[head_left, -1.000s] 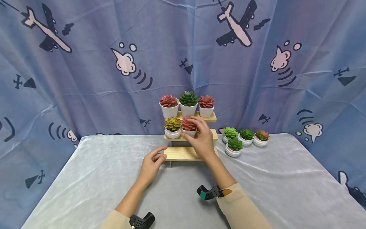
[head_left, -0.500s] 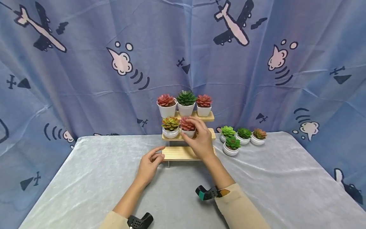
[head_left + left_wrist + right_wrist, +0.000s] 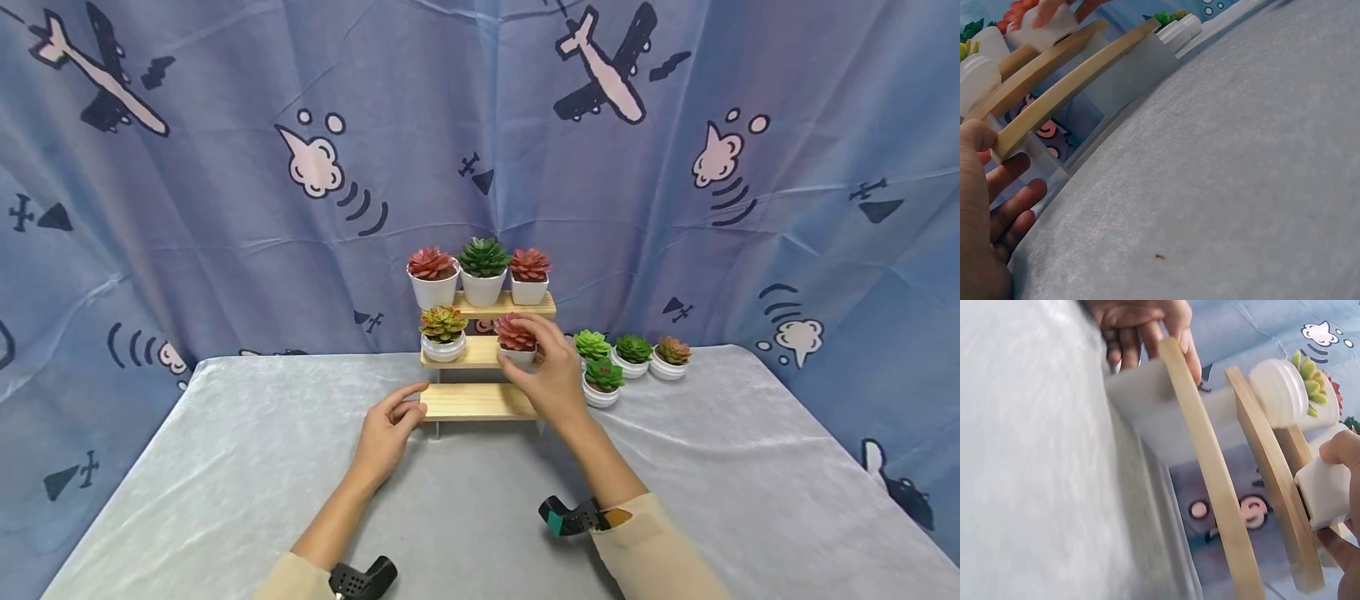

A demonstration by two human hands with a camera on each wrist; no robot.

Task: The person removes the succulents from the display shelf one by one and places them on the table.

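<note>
A wooden three-tier plant stand [image 3: 472,402] stands on the table. On its left my left hand [image 3: 384,432] pinches the end of the lowest shelf; the left wrist view has the thumb over the board [image 3: 1054,100] and fingers below. My right hand [image 3: 553,367] grips a red potted succulent [image 3: 516,333] at the right of the middle shelf. Its square white pot [image 3: 1325,490] meets the shelf edge in the right wrist view; full contact cannot be told. At that shelf's left end sits a yellow-green succulent [image 3: 442,333] in a round white pot.
On the top shelf stand a red succulent [image 3: 432,279], a dark green one [image 3: 483,271] and another red one [image 3: 529,275]. Several small potted succulents [image 3: 632,354] cluster on the table right of the stand, close to my right hand. A blue patterned curtain [image 3: 420,167] hangs behind.
My right hand has moved the red succulent rightward along the middle shelf, away from the yellow-green one. My left hand stays at the lowest shelf's end. The head view has shifted slightly.
</note>
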